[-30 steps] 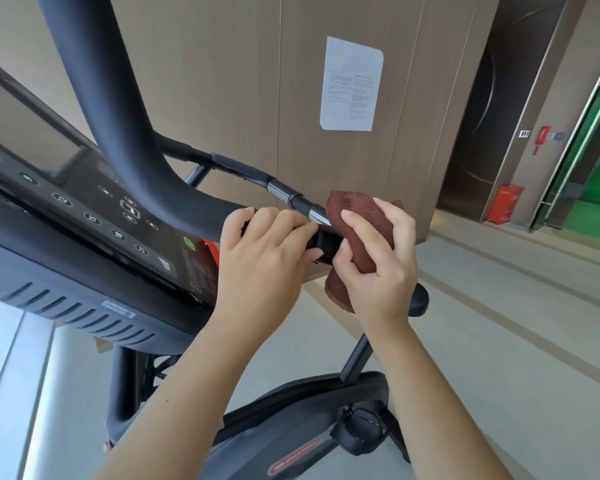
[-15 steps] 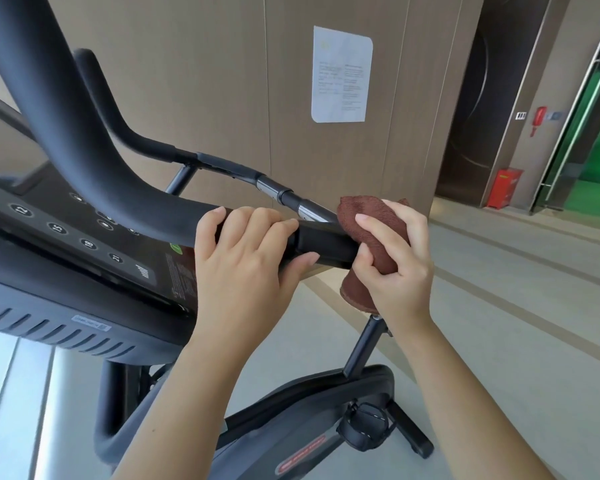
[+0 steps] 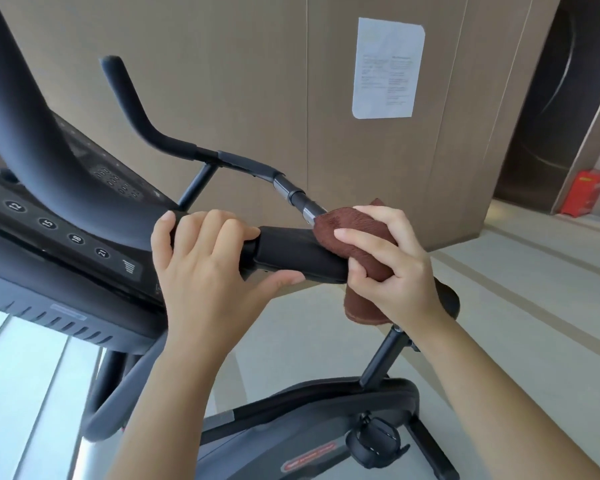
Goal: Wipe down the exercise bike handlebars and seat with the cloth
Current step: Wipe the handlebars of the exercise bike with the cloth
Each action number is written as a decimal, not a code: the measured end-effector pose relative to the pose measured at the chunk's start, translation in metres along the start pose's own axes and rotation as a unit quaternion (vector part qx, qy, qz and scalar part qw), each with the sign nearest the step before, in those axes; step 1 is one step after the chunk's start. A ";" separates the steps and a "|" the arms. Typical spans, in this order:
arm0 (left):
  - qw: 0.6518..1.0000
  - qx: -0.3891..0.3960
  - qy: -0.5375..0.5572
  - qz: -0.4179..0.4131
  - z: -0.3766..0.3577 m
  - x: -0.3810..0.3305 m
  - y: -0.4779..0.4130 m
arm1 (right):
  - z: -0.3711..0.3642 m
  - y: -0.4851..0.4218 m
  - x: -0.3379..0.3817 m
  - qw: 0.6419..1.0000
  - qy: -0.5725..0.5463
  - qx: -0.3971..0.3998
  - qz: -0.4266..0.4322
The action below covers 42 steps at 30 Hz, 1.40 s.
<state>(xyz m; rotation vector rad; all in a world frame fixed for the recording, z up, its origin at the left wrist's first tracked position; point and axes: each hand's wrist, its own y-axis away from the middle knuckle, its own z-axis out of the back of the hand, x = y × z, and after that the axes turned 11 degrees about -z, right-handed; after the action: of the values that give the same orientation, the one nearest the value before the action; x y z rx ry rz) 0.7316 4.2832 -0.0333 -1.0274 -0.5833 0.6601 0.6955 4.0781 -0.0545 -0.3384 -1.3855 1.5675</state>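
A black padded handlebar (image 3: 295, 252) of the exercise bike runs from the upper left toward the centre. My left hand (image 3: 205, 268) is wrapped around it near the middle. My right hand (image 3: 399, 268) presses a folded brown cloth (image 3: 357, 244) around the bar's free end, and the cloth's lower edge hangs below the bar. The second handlebar (image 3: 146, 123) curves behind, with a chrome joint (image 3: 291, 194) just above the cloth. A black seat (image 3: 449, 299) peeks out behind my right wrist, mostly hidden.
The bike's console (image 3: 59, 237) with round buttons sits at the left. Below are the bike body (image 3: 309, 427), a pedal (image 3: 378, 441) and the seat post (image 3: 381, 358). A panelled wall with a paper notice (image 3: 387, 67) stands behind, and a red box (image 3: 586, 197) far right.
My right hand with the cloth has slid outward along the bar toward its end, baring more black padding between my hands. The view has tilted, showing more of the rear handlebar.
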 end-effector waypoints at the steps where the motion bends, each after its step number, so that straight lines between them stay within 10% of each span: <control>1: 1.000 0.002 -0.004 0.005 0.000 -0.002 -0.001 | 0.002 -0.002 -0.004 1.000 -0.008 0.013 0.010; 23: 0.991 -0.006 -0.026 0.128 -0.012 -0.030 -0.011 | 0.004 -0.061 -0.061 0.929 -0.244 0.274 0.049; 30: 0.989 0.012 -0.033 0.142 -0.009 -0.033 -0.012 | -0.015 -0.125 -0.058 0.929 -0.272 0.226 0.109; 37: 0.989 0.027 -0.024 0.142 -0.005 -0.033 -0.011 | -0.039 -0.110 -0.029 0.807 -0.277 0.511 0.109; 42: 0.987 0.041 -0.025 0.153 -0.002 -0.038 -0.013 | -0.034 -0.114 -0.036 0.788 -0.274 0.535 0.131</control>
<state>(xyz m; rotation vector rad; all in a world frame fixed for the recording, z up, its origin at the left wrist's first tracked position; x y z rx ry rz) 0.7105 4.2497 -0.0276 -1.0359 -0.4404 0.9747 0.7916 4.0559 0.0207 0.7021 -0.6081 2.5345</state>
